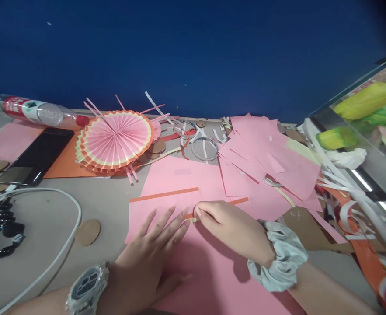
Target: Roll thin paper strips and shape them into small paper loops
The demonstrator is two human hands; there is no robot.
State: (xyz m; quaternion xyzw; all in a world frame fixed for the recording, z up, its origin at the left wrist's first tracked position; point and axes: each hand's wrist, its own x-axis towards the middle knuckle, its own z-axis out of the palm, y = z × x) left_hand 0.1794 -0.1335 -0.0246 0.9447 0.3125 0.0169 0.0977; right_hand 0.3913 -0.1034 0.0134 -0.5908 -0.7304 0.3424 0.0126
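Observation:
My left hand lies flat on a large pink paper sheet, fingers spread and stretched toward the middle. My right hand is curled, its fingertips pinching a thin orange paper strip against the sheet right beside my left fingertips. A second orange strip lies along the sheet's upper edge. A watch sits on my left wrist and a grey scrunchie on my right.
A pink and orange pleated paper fan lies behind, next to a phone and a plastic bottle. Pink paper offcuts, paper rings, cardboard discs, a white cable and black beads lie around. A glass case stands right.

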